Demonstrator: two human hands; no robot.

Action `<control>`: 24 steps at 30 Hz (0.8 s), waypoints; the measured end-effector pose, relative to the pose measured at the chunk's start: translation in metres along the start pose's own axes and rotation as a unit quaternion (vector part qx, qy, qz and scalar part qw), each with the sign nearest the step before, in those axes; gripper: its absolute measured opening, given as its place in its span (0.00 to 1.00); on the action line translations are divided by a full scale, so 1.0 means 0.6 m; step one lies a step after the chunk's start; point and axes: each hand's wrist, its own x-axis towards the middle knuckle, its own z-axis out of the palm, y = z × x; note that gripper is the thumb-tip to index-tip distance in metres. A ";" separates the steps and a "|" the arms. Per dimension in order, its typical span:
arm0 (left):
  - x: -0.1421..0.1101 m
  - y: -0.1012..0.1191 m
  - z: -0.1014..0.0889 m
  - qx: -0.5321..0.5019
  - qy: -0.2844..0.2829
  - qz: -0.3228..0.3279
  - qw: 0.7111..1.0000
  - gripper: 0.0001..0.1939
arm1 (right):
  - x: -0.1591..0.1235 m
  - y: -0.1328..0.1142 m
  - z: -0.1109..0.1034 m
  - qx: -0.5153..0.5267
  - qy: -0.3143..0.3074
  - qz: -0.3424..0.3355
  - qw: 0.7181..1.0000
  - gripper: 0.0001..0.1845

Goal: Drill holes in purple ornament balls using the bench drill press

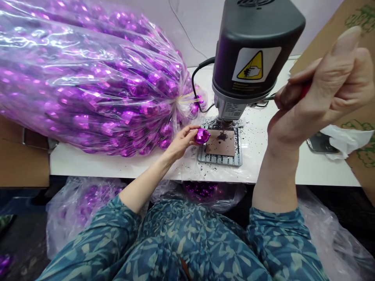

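Between the fingers of my left hand is a shiny purple faceted ball, held at the left edge of a brown board. That board lies on the grey slotted base plate of a bench drill press, under its head. Dark shavings and a small hole show on the board. Raised at the right, my right hand is wrapped round the drill press's lever, whose red grip is mostly hidden by my fingers. The tool tip under the head is hard to make out.
A big clear bag of purple balls, tied at its neck, fills the left of the white table. A phone and white tissue lie at right beside a cardboard box. Below the edge hang plastic bags with purple contents.
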 end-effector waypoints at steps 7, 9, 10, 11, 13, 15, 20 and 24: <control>0.011 -0.021 0.041 -0.183 -0.013 -0.099 0.978 0.29 | 0.000 0.008 0.000 0.019 0.007 0.000 1.000 0.29; 0.011 -0.025 0.047 -0.137 -0.017 -0.062 0.988 0.34 | 0.000 0.010 0.000 0.021 0.004 0.005 1.000 0.29; 0.011 -0.027 0.049 -0.107 -0.014 -0.038 0.993 0.37 | 0.001 0.011 -0.001 0.026 0.003 0.006 1.000 0.29; 0.013 -0.029 0.052 -0.076 -0.008 -0.013 0.997 0.39 | 0.001 0.012 -0.001 0.034 0.003 0.003 0.999 0.29; 0.018 -0.033 0.056 -0.019 0.009 0.025 0.999 0.42 | 0.001 0.014 -0.001 0.050 0.005 -0.010 0.999 0.29; 0.025 -0.036 0.061 0.022 0.008 0.041 0.999 0.40 | 0.001 0.015 -0.001 0.046 0.008 -0.016 0.999 0.29; 0.038 -0.042 0.073 0.075 0.002 0.079 0.994 0.35 | 0.000 0.016 -0.001 0.027 0.013 -0.014 0.999 0.30; 0.040 -0.045 0.085 0.132 0.015 0.112 0.985 0.33 | -0.001 0.010 -0.003 -0.003 0.003 -0.004 1.000 0.32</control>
